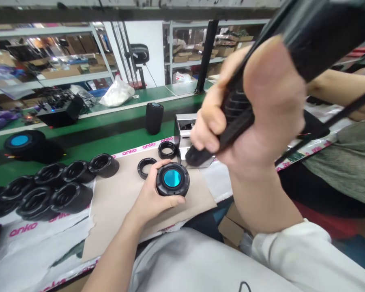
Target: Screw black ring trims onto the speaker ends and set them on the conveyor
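Note:
My left hand (153,192) is wrapped round a black round speaker (179,191) with a shiny blue centre and holds it above the brown cardboard sheet (115,211). High in the foreground, my right hand (261,117) grips a black electric screwdriver (237,101), whose body slants from the upper right. Its narrow lower end is close to the speaker's upper right rim; I cannot tell whether the bit touches. Two black rings (167,150) lie just beyond the speaker. A silver-and-black box (184,129) stands behind the screwdriver, partly hidden by it.
Several black cylindrical housings (73,196) are grouped at left. A finished-looking black speaker (154,117) stands upright on the green bench (121,129); another with a blue end (26,144) lies at far left. Another person's arm (337,87) is at right. Loaded shelves fill the back.

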### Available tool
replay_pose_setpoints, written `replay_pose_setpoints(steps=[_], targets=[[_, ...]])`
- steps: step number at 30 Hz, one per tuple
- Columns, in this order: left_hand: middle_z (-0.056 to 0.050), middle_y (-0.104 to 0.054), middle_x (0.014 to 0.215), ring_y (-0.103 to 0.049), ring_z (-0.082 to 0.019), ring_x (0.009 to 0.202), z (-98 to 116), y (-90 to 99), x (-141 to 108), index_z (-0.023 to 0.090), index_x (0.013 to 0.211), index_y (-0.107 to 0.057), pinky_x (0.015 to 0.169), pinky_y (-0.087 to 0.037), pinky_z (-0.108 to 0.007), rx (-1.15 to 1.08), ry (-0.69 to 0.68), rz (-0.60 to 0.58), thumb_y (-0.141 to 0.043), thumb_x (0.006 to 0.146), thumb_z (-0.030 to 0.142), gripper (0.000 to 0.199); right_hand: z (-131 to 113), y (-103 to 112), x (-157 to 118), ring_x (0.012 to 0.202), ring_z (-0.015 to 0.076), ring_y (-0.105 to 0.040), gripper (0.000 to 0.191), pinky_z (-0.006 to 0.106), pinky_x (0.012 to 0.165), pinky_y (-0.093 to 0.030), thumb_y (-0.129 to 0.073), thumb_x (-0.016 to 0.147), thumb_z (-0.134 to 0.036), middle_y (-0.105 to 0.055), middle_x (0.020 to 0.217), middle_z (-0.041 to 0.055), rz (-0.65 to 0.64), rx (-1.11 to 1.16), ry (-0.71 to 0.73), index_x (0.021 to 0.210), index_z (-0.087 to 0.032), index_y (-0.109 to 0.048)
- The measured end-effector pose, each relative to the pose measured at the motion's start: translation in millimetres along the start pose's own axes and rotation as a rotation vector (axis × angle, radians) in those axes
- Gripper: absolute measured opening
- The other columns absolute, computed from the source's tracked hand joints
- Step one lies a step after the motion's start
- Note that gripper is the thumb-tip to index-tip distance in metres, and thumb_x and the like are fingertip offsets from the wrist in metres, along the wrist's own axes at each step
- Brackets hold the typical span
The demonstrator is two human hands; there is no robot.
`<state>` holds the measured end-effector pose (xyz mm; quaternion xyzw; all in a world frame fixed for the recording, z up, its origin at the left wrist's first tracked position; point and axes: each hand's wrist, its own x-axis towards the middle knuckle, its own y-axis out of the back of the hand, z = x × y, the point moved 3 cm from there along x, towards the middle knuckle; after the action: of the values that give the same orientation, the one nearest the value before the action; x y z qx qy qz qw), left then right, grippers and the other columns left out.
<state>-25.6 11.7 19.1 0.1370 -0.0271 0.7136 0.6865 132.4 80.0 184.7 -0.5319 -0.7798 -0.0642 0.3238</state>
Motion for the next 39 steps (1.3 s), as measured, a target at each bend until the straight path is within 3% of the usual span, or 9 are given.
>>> replay_pose_setpoints(steps=[3,7,11,17,19,23,31,35,39], targets=[[-0.015,-0.069,0.143,-0.072,-0.037,0.13,-5,-2.6,-2,0.026,0.142,-0.055,0.107,-0.062,-0.048,-0.034,0.021,-0.004,-0.102,0.065,0.051,0.094,30,34,12,0.04,0.009,-0.043,0.049,0.03,0.037,-0.033,-0.088,0.09,-0.053,-0.05,0.056,-0.0055,0.138,-0.057,0.186,0.072,-0.023,-0.054],[-0.016,-0.068,0.146,-0.072,-0.038,0.131,-7,-2.7,-4,0.025,0.141,-0.055,0.107,-0.062,-0.048,-0.058,0.024,0.002,-0.104,0.063,0.05,0.096,78,67,16,0.04,0.0089,-0.047,0.051,0.03,0.034,-0.032,-0.092,0.084,-0.059,-0.056,0.064,-0.006,0.236,-0.165,0.093,0.079,-0.023,-0.057],[-0.015,-0.067,0.148,-0.069,-0.037,0.135,-8,-1.6,-4,0.025,0.141,-0.056,0.111,-0.059,-0.047,-0.09,0.018,0.009,-0.105,0.062,0.047,0.095,97,79,10,0.038,0.011,-0.048,0.055,0.029,0.034,-0.035,-0.095,0.081,-0.06,-0.055,0.06,-0.0069,0.239,-0.158,0.038,0.079,-0.024,-0.053],[-0.012,-0.067,0.147,-0.07,-0.036,0.135,-9,-1.9,-5,0.027,0.141,-0.057,0.111,-0.058,-0.045,-0.108,0.0,0.021,-0.106,0.062,0.043,0.095,95,76,-4,0.036,0.0133,-0.049,0.05,0.027,0.034,-0.038,-0.094,0.084,-0.055,-0.054,0.053,-0.0055,0.148,-0.149,-0.205,0.077,-0.022,-0.057],[-0.012,-0.067,0.147,-0.07,-0.035,0.134,-9,-2.2,-5,0.028,0.141,-0.057,0.11,-0.058,-0.044,-0.11,-0.005,0.011,-0.107,0.061,0.043,0.095,80,72,-3,0.035,0.0128,-0.048,0.045,0.028,0.034,-0.039,-0.092,0.088,-0.048,-0.054,0.053,-0.0052,0.157,-0.107,-0.135,0.075,-0.021,-0.058],[-0.012,-0.066,0.149,-0.069,-0.034,0.137,-10,-1.6,-6,0.028,0.142,-0.057,0.113,-0.056,-0.044,-0.099,-0.01,0.018,-0.107,0.061,0.044,0.097,56,68,8,0.037,0.0113,-0.046,0.037,0.028,0.033,-0.036,-0.09,0.091,-0.037,-0.053,0.054,-0.0058,0.19,-0.098,0.198,0.074,-0.022,-0.06],[-0.013,-0.067,0.148,-0.069,-0.034,0.137,-11,-1.2,-6,0.027,0.141,-0.058,0.114,-0.056,-0.044,-0.089,-0.037,0.026,-0.107,0.061,0.049,0.097,94,77,5,0.038,0.0102,-0.05,0.043,0.026,0.034,-0.036,-0.095,0.086,-0.047,-0.058,0.064,-0.0059,0.237,-0.139,0.129,0.08,-0.022,-0.061],[-0.013,-0.067,0.147,-0.07,-0.034,0.136,-11,-0.6,-5,0.027,0.141,-0.058,0.113,-0.057,-0.044,-0.092,-0.061,0.036,-0.107,0.061,0.049,0.096,98,79,1,0.038,0.0108,-0.051,0.046,0.025,0.034,-0.036,-0.095,0.086,-0.05,-0.057,0.06,-0.0065,0.226,-0.13,0.105,0.079,-0.022,-0.06],[-0.015,-0.067,0.147,-0.069,-0.037,0.137,-11,-1.6,-6,0.026,0.141,-0.058,0.114,-0.057,-0.047,-0.078,-0.051,0.042,-0.106,0.061,0.05,0.097,91,77,-2,0.036,0.0126,-0.05,0.045,0.026,0.033,-0.039,-0.093,0.087,-0.051,-0.057,0.056,-0.0055,0.16,-0.113,-0.05,0.079,-0.021,-0.062]])
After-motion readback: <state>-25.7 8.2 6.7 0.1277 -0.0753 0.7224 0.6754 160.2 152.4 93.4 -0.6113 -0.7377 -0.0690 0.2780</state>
